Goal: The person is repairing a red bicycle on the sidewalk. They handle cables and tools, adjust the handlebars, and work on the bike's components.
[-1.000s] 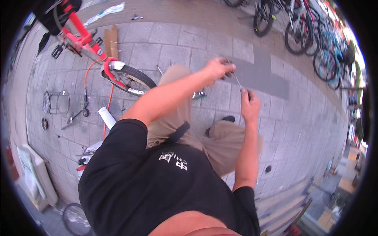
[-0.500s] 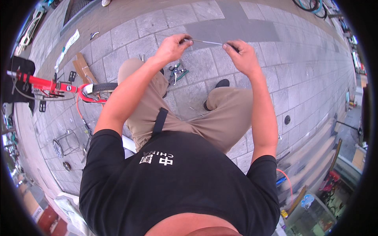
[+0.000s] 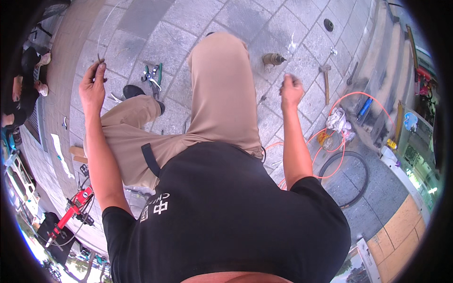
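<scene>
My left hand (image 3: 92, 87) is raised at the left with its fingers pinched on a thin wire-like cable (image 3: 98, 40), which curves up and away over the paving. My right hand (image 3: 291, 90) is out at the right, its fingers partly curled and smeared by motion; nothing shows clearly in it. Just beyond that hand, a small brownish bottle with a dark nozzle (image 3: 273, 59) lies on its side. A hammer with a wooden handle (image 3: 325, 85) lies to its right. Green-handled pliers (image 3: 153, 76) are on the paving between my left hand and my knee.
A red bicycle (image 3: 75, 210) is at the lower left. An orange hose (image 3: 361, 93) loops at the right around white rags (image 3: 337, 120) and a black tyre (image 3: 366, 181). A dark round part (image 3: 329, 24) lies far right; steps (image 3: 377, 70) rise beyond. Another person's legs (image 3: 30, 80) are at far left.
My view and body have turned to the right. My hands, earlier stretching the thin cable between them, are now wide apart; the right has let go and moved toward the bottle.
</scene>
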Demonstrator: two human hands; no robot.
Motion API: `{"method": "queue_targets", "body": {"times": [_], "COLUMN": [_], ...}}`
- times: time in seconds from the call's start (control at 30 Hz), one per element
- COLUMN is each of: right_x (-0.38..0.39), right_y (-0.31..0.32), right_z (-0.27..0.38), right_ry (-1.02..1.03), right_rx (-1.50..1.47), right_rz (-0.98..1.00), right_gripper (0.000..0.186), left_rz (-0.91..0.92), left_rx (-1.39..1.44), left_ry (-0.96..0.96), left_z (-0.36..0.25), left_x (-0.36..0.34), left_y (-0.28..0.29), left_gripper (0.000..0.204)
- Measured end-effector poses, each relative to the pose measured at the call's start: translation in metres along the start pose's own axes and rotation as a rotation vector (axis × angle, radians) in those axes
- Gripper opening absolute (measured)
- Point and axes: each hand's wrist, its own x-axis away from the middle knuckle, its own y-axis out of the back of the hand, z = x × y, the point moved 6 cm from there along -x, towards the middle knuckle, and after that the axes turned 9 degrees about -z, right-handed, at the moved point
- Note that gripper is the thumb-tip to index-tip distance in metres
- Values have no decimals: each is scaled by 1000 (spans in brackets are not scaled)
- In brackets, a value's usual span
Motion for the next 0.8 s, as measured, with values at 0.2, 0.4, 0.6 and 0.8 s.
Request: {"method": "queue_targets", "body": {"times": [0.2, 0.4, 0.6, 0.8], "right_x": [-40, -105, -120, -125], "right_y": [-39, -82, -95, -110], "right_z": [-156, -209, -225, -140], "right_ry": [-362, -504, -374, 70], "right_rx": [165, 260, 28, 153], "right_rz": [-37, -21, -24, 126], "right_gripper": [35, 39, 29, 35], "left_rz": [91, 129, 159, 128], "left_rx": [-26, -77, -90, -94], "left_ry": [-158, -64, -48, -244], "left_z": [-16, -26, -26, -47], "left_x": [0, 6, -2, 2], "left_y": [-9, -12, -11, 0], "left_gripper": [32, 29, 26, 27]}}
